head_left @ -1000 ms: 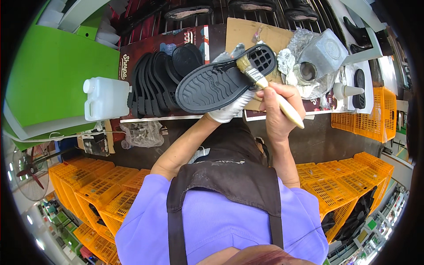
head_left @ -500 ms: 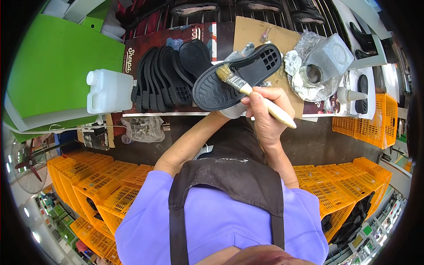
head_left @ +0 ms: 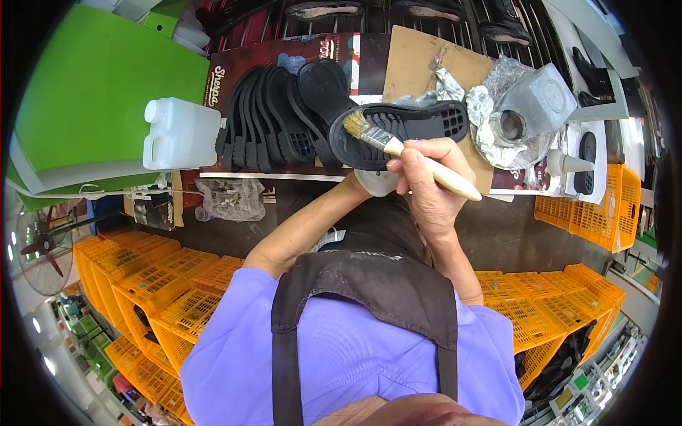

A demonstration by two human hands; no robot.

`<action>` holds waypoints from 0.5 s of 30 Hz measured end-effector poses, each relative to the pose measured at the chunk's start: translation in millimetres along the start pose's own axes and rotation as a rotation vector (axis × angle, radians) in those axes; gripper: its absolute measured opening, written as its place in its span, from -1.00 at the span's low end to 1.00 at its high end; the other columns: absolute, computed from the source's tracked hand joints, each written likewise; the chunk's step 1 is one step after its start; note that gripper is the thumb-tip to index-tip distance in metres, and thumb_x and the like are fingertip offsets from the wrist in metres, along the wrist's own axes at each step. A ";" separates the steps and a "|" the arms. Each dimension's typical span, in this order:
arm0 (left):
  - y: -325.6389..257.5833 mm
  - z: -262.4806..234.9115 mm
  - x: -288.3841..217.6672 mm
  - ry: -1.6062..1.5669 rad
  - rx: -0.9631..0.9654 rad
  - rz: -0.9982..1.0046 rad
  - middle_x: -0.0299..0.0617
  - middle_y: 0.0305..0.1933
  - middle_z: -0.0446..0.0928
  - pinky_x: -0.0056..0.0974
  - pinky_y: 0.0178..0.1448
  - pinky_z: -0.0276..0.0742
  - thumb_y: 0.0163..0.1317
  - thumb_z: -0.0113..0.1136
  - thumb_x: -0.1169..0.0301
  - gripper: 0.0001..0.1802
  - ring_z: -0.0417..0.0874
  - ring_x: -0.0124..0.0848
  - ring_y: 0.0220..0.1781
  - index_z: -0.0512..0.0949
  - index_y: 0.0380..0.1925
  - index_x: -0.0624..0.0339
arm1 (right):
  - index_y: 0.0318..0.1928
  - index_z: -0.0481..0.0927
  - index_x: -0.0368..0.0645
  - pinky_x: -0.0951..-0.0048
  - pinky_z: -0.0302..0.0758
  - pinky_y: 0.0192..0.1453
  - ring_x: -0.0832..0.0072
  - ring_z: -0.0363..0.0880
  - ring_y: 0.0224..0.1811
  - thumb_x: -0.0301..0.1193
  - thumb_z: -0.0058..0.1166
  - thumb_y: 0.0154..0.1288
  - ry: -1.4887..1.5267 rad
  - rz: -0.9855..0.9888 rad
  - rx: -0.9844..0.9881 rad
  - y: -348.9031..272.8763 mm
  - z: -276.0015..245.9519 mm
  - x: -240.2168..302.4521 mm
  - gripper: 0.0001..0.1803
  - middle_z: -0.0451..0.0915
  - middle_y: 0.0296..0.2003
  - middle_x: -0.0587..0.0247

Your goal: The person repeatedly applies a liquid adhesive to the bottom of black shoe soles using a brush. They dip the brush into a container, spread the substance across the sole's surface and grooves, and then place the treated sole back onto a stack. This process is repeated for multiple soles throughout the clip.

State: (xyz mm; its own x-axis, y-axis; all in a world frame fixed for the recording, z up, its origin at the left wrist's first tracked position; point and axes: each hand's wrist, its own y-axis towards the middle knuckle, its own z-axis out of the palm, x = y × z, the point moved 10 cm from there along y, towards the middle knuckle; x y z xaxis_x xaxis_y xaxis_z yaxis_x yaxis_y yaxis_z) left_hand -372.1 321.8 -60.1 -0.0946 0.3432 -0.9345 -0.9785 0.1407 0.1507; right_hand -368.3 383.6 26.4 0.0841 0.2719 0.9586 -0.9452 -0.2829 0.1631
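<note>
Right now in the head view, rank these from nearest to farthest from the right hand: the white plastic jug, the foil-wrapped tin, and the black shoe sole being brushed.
1. Black shoe sole: just above the right hand, under the brush.
2. Foil-wrapped tin: up and to the right on the bench.
3. White plastic jug: far left, past the stack of soles.

A white plastic jug [head_left: 180,133] is standing at 10 o'clock. Foil-wrapped containers [head_left: 522,117] are sitting at 2 o'clock. Yellow crates [head_left: 153,284] are stacking at 8 o'clock.
</note>
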 end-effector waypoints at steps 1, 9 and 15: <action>-2.1 3.2 4.3 -0.015 0.039 -0.029 -0.37 -0.55 0.34 -0.45 -0.38 0.29 0.06 0.22 0.42 -0.80 0.39 -0.56 -0.47 0.35 -0.53 0.10 | -0.27 0.47 -0.33 0.71 0.34 -0.63 0.69 0.40 -0.69 -0.53 0.04 0.25 0.000 0.013 0.005 0.8 0.1 0.5 -0.90 0.59 -0.52 0.08; -14.1 13.9 -3.5 -0.179 0.102 -0.149 -0.34 -0.57 0.44 -0.42 -0.39 0.41 0.10 0.15 0.49 -0.82 0.47 -0.51 -0.50 0.39 -0.63 0.13 | -0.26 0.47 -0.34 0.70 0.31 -0.63 0.70 0.38 -0.70 -0.54 0.05 0.24 0.000 0.075 0.089 4.2 5.2 0.0 -0.89 0.60 -0.51 0.09; -14.5 17.5 -26.2 0.090 0.158 -0.050 -0.36 -0.56 0.43 -0.41 -0.32 0.44 0.06 0.21 0.47 -0.82 0.48 -0.54 -0.44 0.41 -0.63 0.11 | -0.30 0.52 -0.34 0.74 0.30 -0.61 0.78 0.38 -0.66 -0.52 0.14 0.18 0.004 0.191 0.159 10.2 6.7 -1.7 -0.86 0.62 -0.50 0.20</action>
State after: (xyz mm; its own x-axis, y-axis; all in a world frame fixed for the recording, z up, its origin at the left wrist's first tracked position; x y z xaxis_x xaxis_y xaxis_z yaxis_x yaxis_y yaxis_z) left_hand -352.2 327.0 -32.1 -0.0691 0.2490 -0.9660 -0.9421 0.3022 0.1453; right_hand -375.9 374.1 27.9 -0.0933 0.2030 0.9747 -0.8824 -0.4704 0.0135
